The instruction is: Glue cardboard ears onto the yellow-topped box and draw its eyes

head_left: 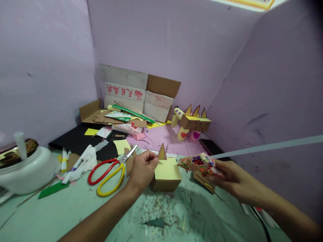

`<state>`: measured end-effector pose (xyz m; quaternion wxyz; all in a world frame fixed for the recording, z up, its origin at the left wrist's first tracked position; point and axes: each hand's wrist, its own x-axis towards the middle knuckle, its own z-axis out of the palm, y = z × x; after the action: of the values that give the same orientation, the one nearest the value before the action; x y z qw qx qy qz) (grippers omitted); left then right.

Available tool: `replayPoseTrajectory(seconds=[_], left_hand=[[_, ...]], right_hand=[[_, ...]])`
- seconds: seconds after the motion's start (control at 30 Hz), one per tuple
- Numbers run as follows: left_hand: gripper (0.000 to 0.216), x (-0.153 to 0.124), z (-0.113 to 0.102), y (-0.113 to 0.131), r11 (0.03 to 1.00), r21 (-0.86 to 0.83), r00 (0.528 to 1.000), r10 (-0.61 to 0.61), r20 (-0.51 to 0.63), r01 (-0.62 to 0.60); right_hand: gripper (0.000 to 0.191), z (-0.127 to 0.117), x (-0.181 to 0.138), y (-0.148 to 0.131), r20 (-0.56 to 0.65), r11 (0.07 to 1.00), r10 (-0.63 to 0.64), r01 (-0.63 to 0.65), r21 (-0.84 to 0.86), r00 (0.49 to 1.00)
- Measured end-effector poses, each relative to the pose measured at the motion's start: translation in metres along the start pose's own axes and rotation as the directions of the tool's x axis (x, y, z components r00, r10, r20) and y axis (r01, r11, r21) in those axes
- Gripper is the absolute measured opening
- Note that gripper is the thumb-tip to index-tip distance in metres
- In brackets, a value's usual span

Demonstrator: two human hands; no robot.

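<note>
Between the finger and thumb of my left hand [143, 169] is a small brown cardboard triangle [162, 153], standing point up at the far left part of a box's top. That small cardboard box [167, 173] has pale yellow paper on its upper face. My right hand [229, 176] is wrapped around a hot glue gun [198, 163] covered in a flowery pattern, its tip pointing left toward the box. A long translucent glue stick [267, 147] juts from its rear. Whether the triangle touches the box I cannot tell.
Scissors [114, 171] with red and yellow handles lie open left of my left hand. A white teapot-like vessel [27, 171] stands far left. Spiked cardboard figures [194, 122] stand behind, beside cardboard scraps [126, 117]. A flat cardboard piece [203, 181] lies under the glue gun.
</note>
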<state>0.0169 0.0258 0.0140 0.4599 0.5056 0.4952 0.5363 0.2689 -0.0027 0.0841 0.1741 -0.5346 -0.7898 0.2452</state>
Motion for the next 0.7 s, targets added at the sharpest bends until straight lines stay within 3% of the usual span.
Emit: replayPoseTrajectory(seconds=[0.23, 0.43, 0.53, 0.63, 0.7], left_hand=[[0.016, 0.0, -0.001, -0.001, 1.0, 0.01, 1.0, 0.008, -0.005, -0.008], [0.016, -0.001, 0.0, 0.004, 0.999, 0.031, 1.0, 0.013, -0.011, -0.013], [0.015, -0.002, -0.002, 0.005, 0.998, 0.057, 0.999, 0.03, -0.01, -0.03], [0.014, -0.001, -0.005, 0.007, 0.991, 0.114, 0.998, 0.069, -0.014, -0.067], [0.012, -0.001, -0.006, 0.011, 0.978, 0.174, 0.992, 0.122, -0.029, -0.115]], right_hand=[[0.022, -0.002, 0.0, 0.0, -0.02, 0.998, 0.007, -0.006, 0.069, 1.0], [0.015, 0.004, 0.001, -0.002, -0.008, 0.997, 0.022, -0.022, 0.071, 1.0], [0.014, 0.003, 0.002, -0.004, -0.018, 0.986, 0.014, -0.01, 0.169, 1.0], [0.025, 0.002, 0.006, -0.005, -0.137, 0.925, 0.072, -0.015, 0.38, 0.988], [0.033, 0.007, 0.012, -0.004, -0.275, 0.846, 0.166, 0.006, 0.532, 0.947]])
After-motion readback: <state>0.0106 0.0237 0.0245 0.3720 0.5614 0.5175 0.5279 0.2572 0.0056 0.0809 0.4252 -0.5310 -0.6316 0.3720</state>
